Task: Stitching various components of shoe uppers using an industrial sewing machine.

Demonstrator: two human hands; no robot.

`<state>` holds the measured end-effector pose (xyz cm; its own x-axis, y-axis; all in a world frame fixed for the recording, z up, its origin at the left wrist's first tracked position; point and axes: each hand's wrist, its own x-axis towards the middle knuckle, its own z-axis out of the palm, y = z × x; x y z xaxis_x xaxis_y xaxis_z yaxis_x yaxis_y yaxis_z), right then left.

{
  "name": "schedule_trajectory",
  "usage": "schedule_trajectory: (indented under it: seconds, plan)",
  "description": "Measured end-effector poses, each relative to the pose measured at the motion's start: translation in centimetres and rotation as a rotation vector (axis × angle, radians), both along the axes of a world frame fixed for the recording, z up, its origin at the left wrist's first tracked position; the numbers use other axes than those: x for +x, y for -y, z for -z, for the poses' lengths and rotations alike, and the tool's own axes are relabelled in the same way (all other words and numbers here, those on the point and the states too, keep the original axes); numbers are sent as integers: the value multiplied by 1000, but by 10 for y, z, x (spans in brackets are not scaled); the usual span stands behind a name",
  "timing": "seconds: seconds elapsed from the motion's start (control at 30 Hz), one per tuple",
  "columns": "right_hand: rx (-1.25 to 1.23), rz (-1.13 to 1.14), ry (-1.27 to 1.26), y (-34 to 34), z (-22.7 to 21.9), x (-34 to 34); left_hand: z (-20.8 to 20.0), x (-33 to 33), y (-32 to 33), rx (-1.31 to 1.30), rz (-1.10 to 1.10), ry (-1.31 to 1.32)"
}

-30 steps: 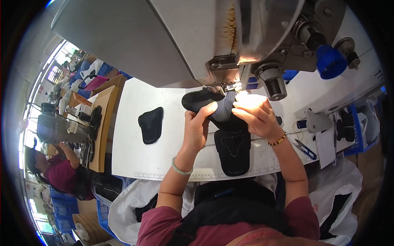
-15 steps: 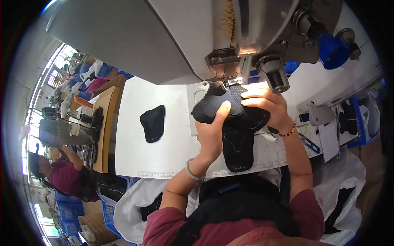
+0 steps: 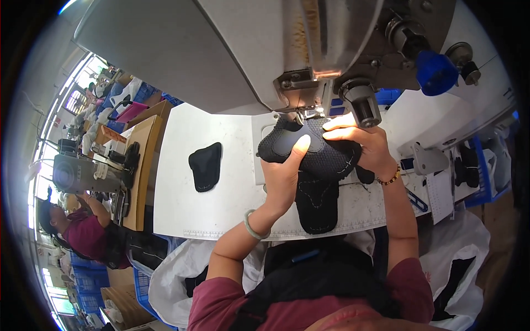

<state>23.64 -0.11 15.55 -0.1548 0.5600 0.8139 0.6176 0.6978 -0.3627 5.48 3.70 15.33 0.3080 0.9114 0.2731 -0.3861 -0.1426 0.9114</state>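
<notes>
Under the needle of the sewing machine (image 3: pixel 309 113) lies a black shoe upper piece (image 3: pixel 326 157) of mesh fabric with a smooth dark grey patch. My left hand (image 3: pixel 284 176) grips its near left edge, thumb on top and the other fingers hidden beneath. My right hand (image 3: pixel 370 149) pinches its right side, fingers on top close to the presser foot. A second black piece with white marking lines (image 3: pixel 317 207) lies partly under it, reaching toward the table's front edge. To the left, another black piece (image 3: pixel 205 167) lies flat on the white table.
The white table (image 3: pixel 176 215) has a ruler strip along its front edge. A blue-handled cutter (image 3: pixel 417 199) and a white card (image 3: pixel 441 193) lie at the right. White cloth bags (image 3: pixel 458 231) hang below. On the left, a co-worker (image 3: pixel 88 231) sits at another machine.
The shoe upper piece has turned and tilted slightly under the needle, showing more mesh on its near right part. Both hands stay on it.
</notes>
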Motion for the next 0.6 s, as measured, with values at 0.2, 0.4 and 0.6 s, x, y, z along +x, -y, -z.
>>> schedule_trajectory:
  seconds: [0.2,0.4,0.6]
  plan:
    - [-1,30,-23,1,4,-3,-5,-1,-8,-52,13,-6]
    - [-18,53,-52,1,7,-5,-10,-6,-28,37,107,-111]
    - [82,119,45,2,10,-13,-14,-11,-51,-94,250,-56]
